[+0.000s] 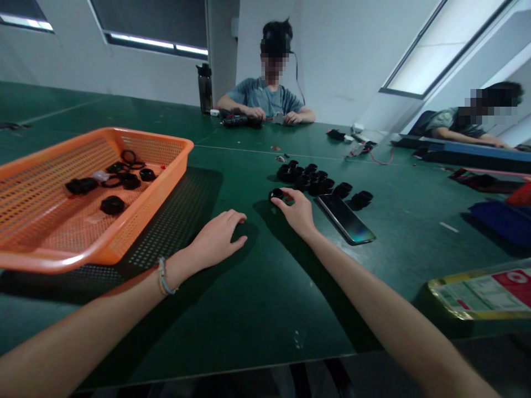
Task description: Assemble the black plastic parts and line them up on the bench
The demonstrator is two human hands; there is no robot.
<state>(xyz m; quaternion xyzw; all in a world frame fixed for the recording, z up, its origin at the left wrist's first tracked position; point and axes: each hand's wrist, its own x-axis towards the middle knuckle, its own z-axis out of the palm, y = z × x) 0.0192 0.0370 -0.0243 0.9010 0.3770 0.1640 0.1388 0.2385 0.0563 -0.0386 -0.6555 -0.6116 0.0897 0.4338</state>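
My right hand (295, 210) pinches a small black ring-shaped cap (276, 193) between thumb and fingers, at the near left end of a cluster of similar black caps (313, 178). A smartphone (346, 220) lies face up just right of that hand. Over the green table (265, 309), my left hand (219, 239) holds nothing, its thumb apart from its bent fingers. To its left stands an orange perforated basket (118, 229) with loose black parts inside, among them a black nut-like piece (112, 205) and several thin rings (129, 159).
A yellow-edged package (481, 293) lies at the right front, with a blue tray-like item (500, 221) behind it. Across the table a person (265, 97) handles small parts beside a dark bottle (204, 88). Another person (464, 121) sits at far right. Wires (365, 148) lie farther back.
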